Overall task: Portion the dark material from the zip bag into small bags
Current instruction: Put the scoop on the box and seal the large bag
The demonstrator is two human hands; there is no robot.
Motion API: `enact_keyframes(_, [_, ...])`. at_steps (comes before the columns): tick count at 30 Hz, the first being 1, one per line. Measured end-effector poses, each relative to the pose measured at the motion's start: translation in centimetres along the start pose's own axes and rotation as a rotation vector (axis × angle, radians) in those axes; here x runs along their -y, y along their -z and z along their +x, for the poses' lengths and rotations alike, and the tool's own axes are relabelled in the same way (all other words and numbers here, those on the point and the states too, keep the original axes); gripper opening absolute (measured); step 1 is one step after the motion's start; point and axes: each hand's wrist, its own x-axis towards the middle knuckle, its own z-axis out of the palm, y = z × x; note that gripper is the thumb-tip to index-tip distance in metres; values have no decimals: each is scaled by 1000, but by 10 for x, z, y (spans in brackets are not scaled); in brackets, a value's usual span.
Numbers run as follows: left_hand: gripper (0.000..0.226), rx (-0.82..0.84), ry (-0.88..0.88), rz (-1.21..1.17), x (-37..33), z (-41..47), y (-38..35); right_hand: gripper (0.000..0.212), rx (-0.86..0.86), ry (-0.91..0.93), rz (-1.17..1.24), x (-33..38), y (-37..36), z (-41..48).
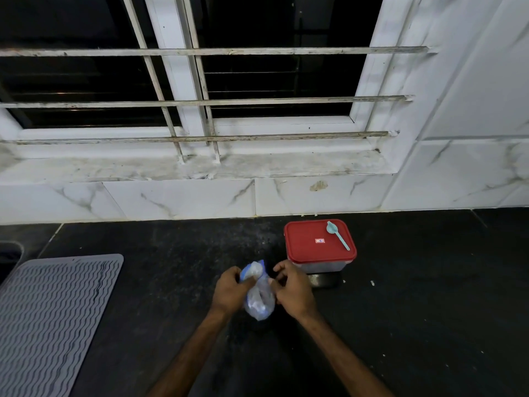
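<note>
Currently, your left hand [229,290] grips the zip bag [259,300] at its blue-edged top, fingers curled tight. Your right hand [293,292] pinches the bag's right side. The bag sits between both hands over the black counter [415,310], near the red-lidded container [312,245], which carries a pale blue spoon [338,235].

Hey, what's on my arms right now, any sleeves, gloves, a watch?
Nothing shows. The left forearm and right forearm are bare up to the frame's lower edge, with no sleeve in view. The left grip and right grip are ungloved, and neither wrist carries a watch or band. Rings are too small to rule out.
</note>
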Motion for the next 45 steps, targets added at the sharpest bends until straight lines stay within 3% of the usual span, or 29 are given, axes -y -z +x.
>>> enact_keyframes(3, [32, -66, -34, 18, -1, 0, -2, 17, 25, 7, 23, 6, -3, -2])
enact_keyframes(6, [36, 70, -54, -111, -10, -4, -2, 19, -40, 13, 171, 7, -2, 2])
enact_keyframes(9, [31, 145, -56, -238, -19, -12, -2, 31, 81, -37, 364, 10, 6, 6])
enact_keyframes(12, [59, 210, 149, -580, -19, -12, -1, 26, 151, 26, 393, 11, 11, 7])
enact_keyframes(14, [64, 244, 250, -695, -15, -12, 3, 20, 141, 37, 433, 13, 12, 6])
enact_keyframes(19, [43, 396, 220, -526, -15, -20, 11, 15, 146, 19, 422, 11, 11, 8])
enact_keyframes(25, [33, 504, 219, -444, -7, -18, 18, 30, 235, 68, 334, 15, 15, 9])
enact_keyframes(29, [26, 399, 223, -433, -9, -18, 20, 35, 323, 100, 257, 21, 20, 11])
enact_keyframes(32, [52, 275, 223, -465, 0, -13, 24, 24, 405, 93, 216, 27, 32, 13])
enact_keyframes(36, [34, 197, 312, -460, 5, -8, 20, 20, 588, 92, 182, 34, 46, 12])
enact_keyframes(41, [27, 118, 336, -446, 1, -1, 16, 29, 335, 184, 89, 31, 46, 14])
enact_keyframes(45, [29, 24, 299, -346, -2, 9, 19, 21, 151, 231, 142, 23, 47, 11])
